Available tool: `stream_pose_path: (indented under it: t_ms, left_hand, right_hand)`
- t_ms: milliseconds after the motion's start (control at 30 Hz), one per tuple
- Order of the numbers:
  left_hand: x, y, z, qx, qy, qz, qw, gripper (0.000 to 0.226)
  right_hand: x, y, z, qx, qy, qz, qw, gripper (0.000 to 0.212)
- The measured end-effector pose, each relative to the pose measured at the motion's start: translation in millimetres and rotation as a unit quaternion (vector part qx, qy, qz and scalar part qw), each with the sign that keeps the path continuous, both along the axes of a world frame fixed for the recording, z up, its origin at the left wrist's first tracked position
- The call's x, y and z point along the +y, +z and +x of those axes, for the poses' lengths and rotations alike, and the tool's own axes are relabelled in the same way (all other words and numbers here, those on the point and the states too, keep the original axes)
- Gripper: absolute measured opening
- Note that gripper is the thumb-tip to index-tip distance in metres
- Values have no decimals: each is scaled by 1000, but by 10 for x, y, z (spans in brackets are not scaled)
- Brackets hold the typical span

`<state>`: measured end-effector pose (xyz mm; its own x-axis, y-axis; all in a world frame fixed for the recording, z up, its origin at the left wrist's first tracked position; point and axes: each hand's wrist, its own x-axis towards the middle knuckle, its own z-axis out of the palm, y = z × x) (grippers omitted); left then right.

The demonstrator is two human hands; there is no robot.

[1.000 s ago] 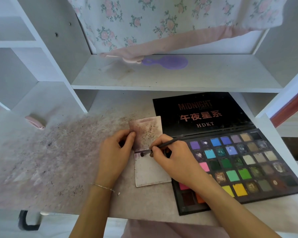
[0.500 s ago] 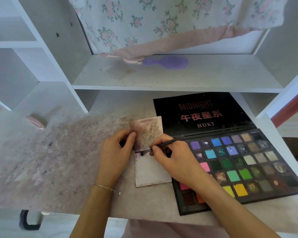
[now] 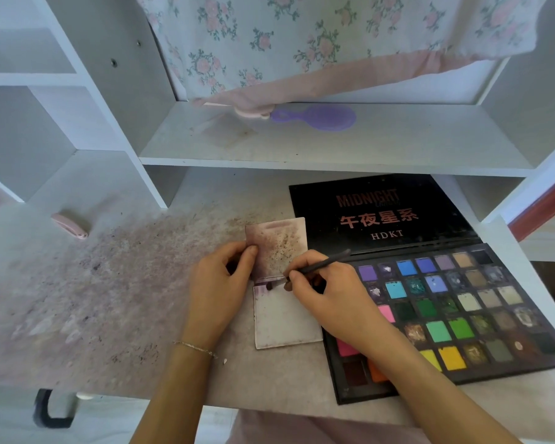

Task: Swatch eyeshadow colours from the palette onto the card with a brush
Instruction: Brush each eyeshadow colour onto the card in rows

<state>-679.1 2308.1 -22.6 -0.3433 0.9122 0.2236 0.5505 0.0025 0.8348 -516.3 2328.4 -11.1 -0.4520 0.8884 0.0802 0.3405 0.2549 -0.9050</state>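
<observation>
Card [image 3: 285,318] lay mid-worktop, beside palette [image 3: 455,312]. R hand [image 3: 327,293] fingers pinched brush [image 3: 314,267], tip on card's top-left corner; L hand [image 3: 220,283] fingers held its upper flap.

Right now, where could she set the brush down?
Stained desk between the pink clip and her left hand is bare. So is the shelf right of the purple hairbrush. Crowded: card, right hand, palette.

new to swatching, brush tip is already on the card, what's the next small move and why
Probably a short stroke toward the right hand: the brush tip sits at the lower card's top left corner, bare card lies beside it, and the left hand pins the upper card.
</observation>
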Motion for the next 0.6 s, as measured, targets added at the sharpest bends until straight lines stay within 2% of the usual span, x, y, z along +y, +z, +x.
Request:
stream_pose_path:
  t_ms: [267, 600]
  left_hand:
    - [3, -7, -27, -5, -6, 1, 1000, 11]
    - [14, -7, -28, -33, -12, -7, 999, 10]
  right_hand:
    - [25, 69, 114, 125, -55, -10, 991, 27]
    - [-78, 100, 774, 145, -212, 11, 966, 23]
